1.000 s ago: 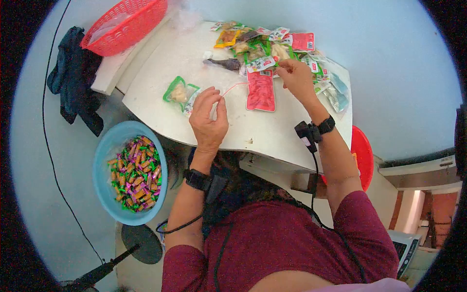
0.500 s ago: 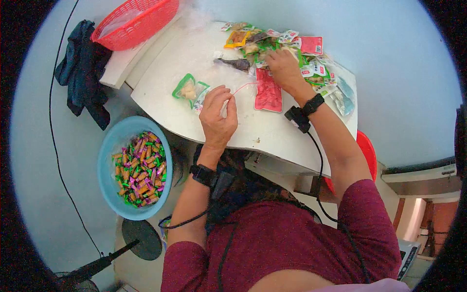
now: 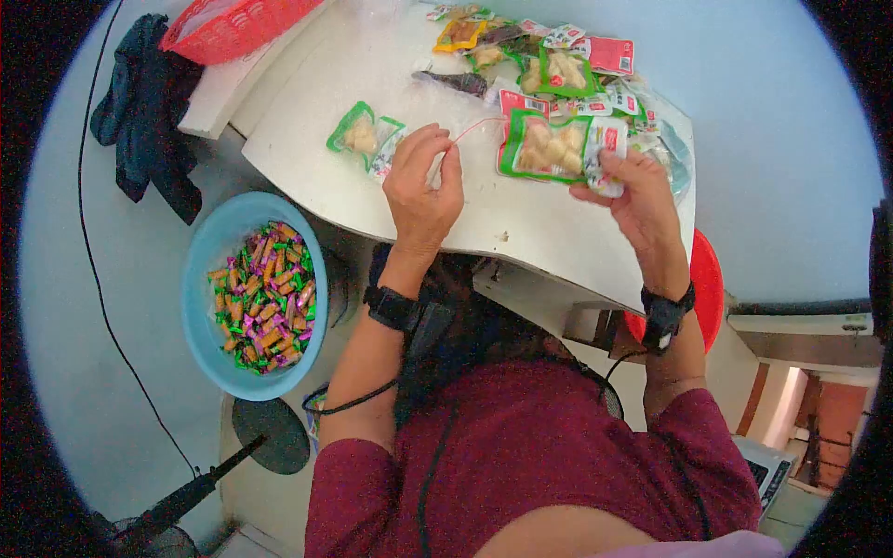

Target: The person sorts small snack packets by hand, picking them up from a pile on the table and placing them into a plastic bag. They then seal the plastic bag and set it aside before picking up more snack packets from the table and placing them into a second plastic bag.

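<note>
My right hand pinches the white end of a green-edged snack packet with pale pieces behind its clear window. That packet hangs over a red packet, covering most of it. My left hand is closed, thumb against fingers, on a thin red string that runs right toward the packets. Just left of it on the white table lies another green-edged packet. Beyond my right hand is a pile of mixed snack packets, with a dark packet at its left side.
A light blue basin of wrapped snacks stands below the table's left side. A red basket sits at the upper left near dark cloth. Under the right edge is a red basin. A black cable runs from my left wrist.
My right hand has left the pile and come nearer and to the right with a green-edged packet, now over the red packet. My left hand keeps its pinch on the string.
</note>
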Action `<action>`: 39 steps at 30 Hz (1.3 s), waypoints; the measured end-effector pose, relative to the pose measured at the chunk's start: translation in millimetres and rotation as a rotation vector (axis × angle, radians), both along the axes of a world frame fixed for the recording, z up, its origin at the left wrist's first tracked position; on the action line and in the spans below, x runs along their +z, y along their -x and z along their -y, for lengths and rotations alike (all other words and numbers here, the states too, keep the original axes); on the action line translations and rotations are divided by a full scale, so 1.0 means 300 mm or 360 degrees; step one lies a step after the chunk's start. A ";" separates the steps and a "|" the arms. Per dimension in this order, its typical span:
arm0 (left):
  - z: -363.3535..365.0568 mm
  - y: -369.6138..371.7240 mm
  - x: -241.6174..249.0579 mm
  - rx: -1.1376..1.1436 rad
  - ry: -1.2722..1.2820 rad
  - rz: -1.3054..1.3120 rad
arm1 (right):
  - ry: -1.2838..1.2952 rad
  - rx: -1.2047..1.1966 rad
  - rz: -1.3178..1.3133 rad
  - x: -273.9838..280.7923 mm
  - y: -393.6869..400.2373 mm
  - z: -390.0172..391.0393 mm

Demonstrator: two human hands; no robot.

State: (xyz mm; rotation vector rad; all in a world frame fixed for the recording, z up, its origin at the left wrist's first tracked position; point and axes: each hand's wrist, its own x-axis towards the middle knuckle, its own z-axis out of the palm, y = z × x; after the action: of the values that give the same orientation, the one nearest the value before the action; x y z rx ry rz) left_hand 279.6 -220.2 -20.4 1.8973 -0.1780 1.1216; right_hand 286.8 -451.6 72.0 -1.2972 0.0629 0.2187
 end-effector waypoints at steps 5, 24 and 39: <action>0.003 -0.001 -0.001 -0.0022 0.0026 0.0040 | -0.0260 0.0223 -0.0287 -0.092 0.042 -0.051; 0.001 -0.006 0.002 -0.0045 -0.0073 0.0071 | -0.0745 0.0385 -0.0146 -0.224 -0.082 -0.400; 0.002 -0.012 0.006 0.0003 -0.0012 0.0050 | 0.0915 0.0377 0.1467 -0.666 -0.398 -0.472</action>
State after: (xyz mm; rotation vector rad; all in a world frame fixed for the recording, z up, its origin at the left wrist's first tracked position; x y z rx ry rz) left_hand 283.1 -220.8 -18.5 1.8876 -0.1981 1.1542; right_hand 406.2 -310.0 -128.0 -1.8682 -0.8703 -0.2323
